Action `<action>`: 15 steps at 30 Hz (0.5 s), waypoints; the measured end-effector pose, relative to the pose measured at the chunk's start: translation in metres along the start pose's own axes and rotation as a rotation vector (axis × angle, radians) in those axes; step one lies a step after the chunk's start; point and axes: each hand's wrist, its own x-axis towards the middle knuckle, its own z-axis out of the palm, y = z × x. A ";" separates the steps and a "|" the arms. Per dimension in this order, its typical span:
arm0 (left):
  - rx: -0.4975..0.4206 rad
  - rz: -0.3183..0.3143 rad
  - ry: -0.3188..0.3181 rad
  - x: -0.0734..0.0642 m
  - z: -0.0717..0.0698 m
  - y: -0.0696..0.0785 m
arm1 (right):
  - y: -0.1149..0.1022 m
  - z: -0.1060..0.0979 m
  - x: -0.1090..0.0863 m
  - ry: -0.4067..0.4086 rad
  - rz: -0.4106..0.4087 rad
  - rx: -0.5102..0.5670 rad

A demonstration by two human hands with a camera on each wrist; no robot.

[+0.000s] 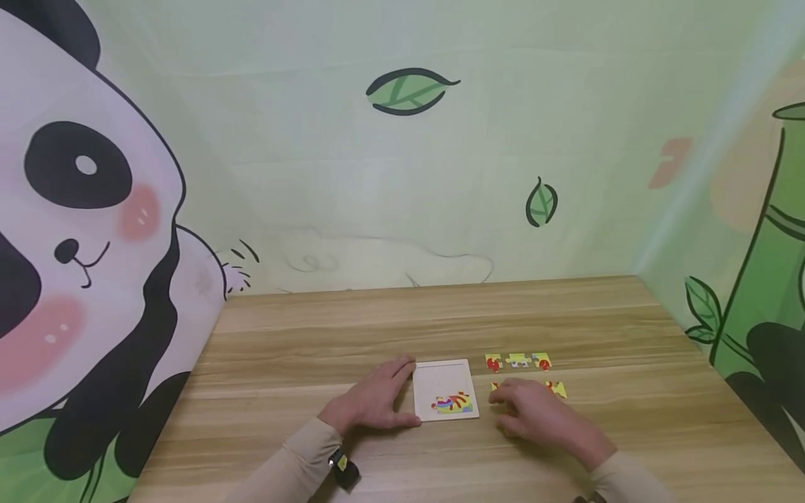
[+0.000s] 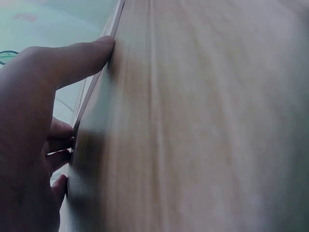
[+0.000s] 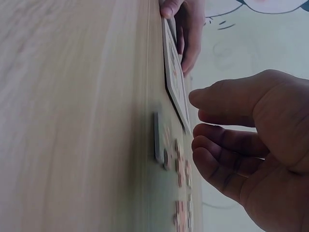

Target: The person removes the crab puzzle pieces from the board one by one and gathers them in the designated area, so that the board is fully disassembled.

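Note:
A square white puzzle board point(image 1: 440, 381) lies flat on the table, with a few joined colourful puzzle pieces point(image 1: 454, 403) in its near right part. Along its left side my left hand point(image 1: 377, 397) is spread, the thumb at the near corner and the fingertips at the far one. In the left wrist view the thumb point(image 2: 91, 55) touches the board's edge. My right hand point(image 1: 537, 412) hovers right of the board, over loose pieces that it partly covers. Its fingers point(image 3: 207, 162) are loosely bent, and nothing shows between them and the thumb.
Beyond the right hand sits a row of loose yellow and red pieces point(image 1: 518, 360). Another piece point(image 1: 557, 389) peeks out behind that hand. The wooden table point(image 1: 302, 349) ends at a printed backdrop point(image 1: 314, 175) with a panda and leaves.

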 end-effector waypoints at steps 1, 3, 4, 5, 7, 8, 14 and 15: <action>0.001 0.001 0.001 0.000 0.000 0.000 | -0.001 0.001 0.002 -0.001 -0.003 -0.008; -0.001 0.002 0.000 0.000 -0.001 -0.001 | -0.005 0.002 0.006 -0.009 -0.003 -0.011; -0.001 0.002 -0.001 0.000 -0.001 -0.001 | -0.006 0.003 0.008 -0.015 0.002 -0.010; -0.002 0.002 -0.002 0.000 -0.001 -0.001 | -0.007 0.004 0.010 -0.020 0.008 -0.010; 0.002 0.006 0.002 0.000 0.000 -0.001 | -0.008 0.006 0.013 -0.025 0.014 -0.009; 0.003 0.005 0.001 0.000 0.000 -0.001 | -0.009 0.006 0.015 -0.024 0.015 -0.007; 0.007 -0.002 -0.003 0.000 0.000 -0.001 | -0.013 0.010 0.026 -0.010 -0.013 0.034; 0.005 -0.002 -0.003 0.000 0.000 -0.001 | -0.014 0.011 0.028 -0.013 -0.015 0.046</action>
